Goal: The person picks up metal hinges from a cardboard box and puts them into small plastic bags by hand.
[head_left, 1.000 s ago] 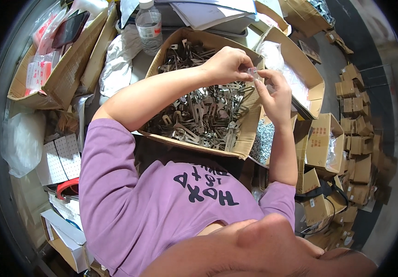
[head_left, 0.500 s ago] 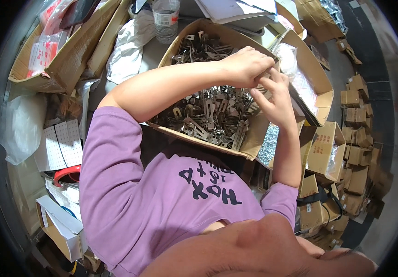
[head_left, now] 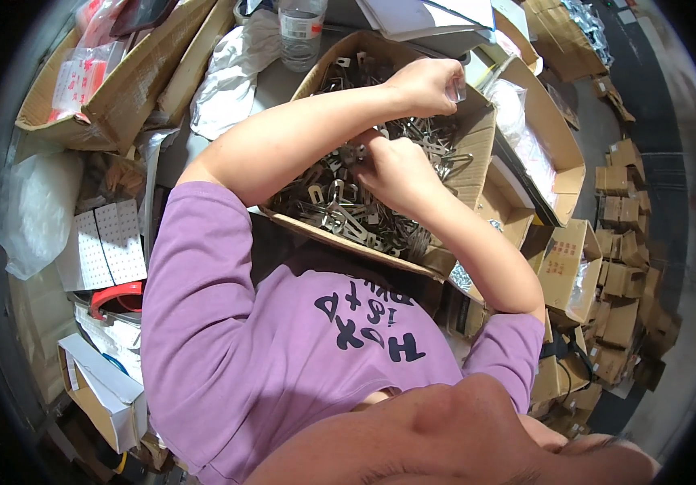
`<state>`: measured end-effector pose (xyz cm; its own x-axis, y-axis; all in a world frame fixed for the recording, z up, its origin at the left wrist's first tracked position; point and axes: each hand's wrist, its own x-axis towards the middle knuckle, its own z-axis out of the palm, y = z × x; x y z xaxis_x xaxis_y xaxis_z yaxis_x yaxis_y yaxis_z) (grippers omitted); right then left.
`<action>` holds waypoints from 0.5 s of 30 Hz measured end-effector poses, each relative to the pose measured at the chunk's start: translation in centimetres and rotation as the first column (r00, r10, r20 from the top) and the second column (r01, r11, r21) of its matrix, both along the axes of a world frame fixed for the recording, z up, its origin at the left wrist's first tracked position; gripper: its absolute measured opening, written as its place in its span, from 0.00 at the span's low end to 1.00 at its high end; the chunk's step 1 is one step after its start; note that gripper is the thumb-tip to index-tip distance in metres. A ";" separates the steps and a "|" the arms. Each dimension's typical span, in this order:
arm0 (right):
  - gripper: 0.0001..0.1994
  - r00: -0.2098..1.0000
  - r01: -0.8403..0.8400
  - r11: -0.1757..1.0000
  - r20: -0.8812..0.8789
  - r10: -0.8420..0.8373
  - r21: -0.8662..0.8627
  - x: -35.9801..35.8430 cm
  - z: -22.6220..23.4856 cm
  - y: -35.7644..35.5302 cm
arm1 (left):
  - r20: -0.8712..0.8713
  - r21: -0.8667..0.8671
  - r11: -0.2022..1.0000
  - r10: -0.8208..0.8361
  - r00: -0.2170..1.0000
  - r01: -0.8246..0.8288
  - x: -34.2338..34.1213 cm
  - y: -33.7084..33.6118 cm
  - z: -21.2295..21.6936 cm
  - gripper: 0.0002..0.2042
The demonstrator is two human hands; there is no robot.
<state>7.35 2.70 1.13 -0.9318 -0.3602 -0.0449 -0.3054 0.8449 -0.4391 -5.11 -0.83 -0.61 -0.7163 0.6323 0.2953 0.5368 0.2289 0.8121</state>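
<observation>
A large open cardboard box (head_left: 348, 236) in front of me holds a heap of silvery, flat metal clips (head_left: 340, 212), many with a slot in them. My left hand (head_left: 427, 87) is over the far right part of the box, its fingers curled closed around a small clear plastic bag (head_left: 458, 84). Below it, my right hand (head_left: 400, 171) reaches down into the heap with its fingers bent around some clips. My left forearm lies across the box and partly covers the right fingertips.
A water bottle (head_left: 300, 36), white cloth (head_left: 231, 77) and papers (head_left: 424, 18) lie beyond the box. Cardboard boxes stand at left (head_left: 134, 93) and right (head_left: 567, 162), with stacked small cartons (head_left: 621, 275) farther right. A red curved object (head_left: 117, 299) is at my left.
My hands were together at the box's right side and have parted. The right hand has moved left and down into the clips; the left hand has shifted slightly away from me.
</observation>
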 end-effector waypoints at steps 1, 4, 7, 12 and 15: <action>0.13 1.000 0.005 1.000 0.022 -0.005 -0.013 -0.1 0.2 -0.3 | -0.026 -0.009 1.000 0.004 1.000 -0.004 0.0 0.0 -0.1 0.15; 0.15 0.995 0.052 0.992 0.088 -0.042 -0.112 -0.4 -0.3 0.1 | -0.023 -0.034 0.999 -0.017 1.000 0.017 -0.1 -0.4 -0.1 0.15; 0.17 0.993 0.078 0.994 0.093 -0.071 -0.074 -0.2 0.1 0.1 | -0.009 -0.028 0.999 -0.019 1.000 0.019 -0.1 0.0 -0.2 0.16; 0.16 0.995 0.049 0.992 0.091 -0.039 -0.114 -0.5 -0.9 0.5 | -0.018 -0.027 0.999 -0.019 1.000 0.019 0.0 0.1 -0.6 0.16; 0.14 0.979 0.120 0.978 0.183 -0.087 -0.172 -0.4 -0.8 0.5 | 0.008 -0.020 0.999 -0.039 0.999 0.039 -0.1 0.0 -0.5 0.16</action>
